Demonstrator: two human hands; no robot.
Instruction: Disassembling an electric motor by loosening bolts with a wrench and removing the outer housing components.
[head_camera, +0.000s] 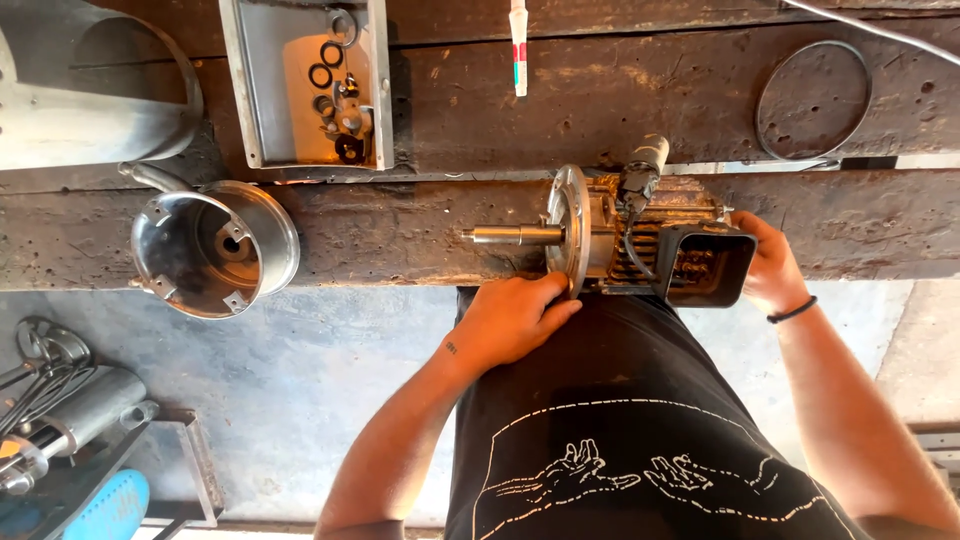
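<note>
Head view. Nearest the camera: a black shirt (620, 420) with a white line drawing of two hands, filling the 6 o'clock area.

Left hand (510, 320), just below frame centre: palm down, fingers (555, 300) curled against the lower edge of the round metal flange (562, 230) of an electric motor (640, 235). Grasping the flange rim.

Right hand (770, 265), at 3 o'clock of the motor: wrapped round the motor's rear end beside the black terminal box (705, 265); black band on the wrist. Fingers are hidden behind the box; whether they are clenched cannot be told.

The motor lies on its side on a dark wooden worktop (400, 230), shaft (510, 235) pointing towards 9 o'clock, body rusty and ribbed, a cable gland (645, 160) on top.

Well apart at 9 o'clock: a shiny round metal housing (215, 250), open side up. At 11 o'clock: a grey metal tray (305, 85) holding black rings and small parts. At 12 o'clock: a white tube (518, 45). At 2 o'clock: a large thin ring (812, 100) flat on the wood.
</note>
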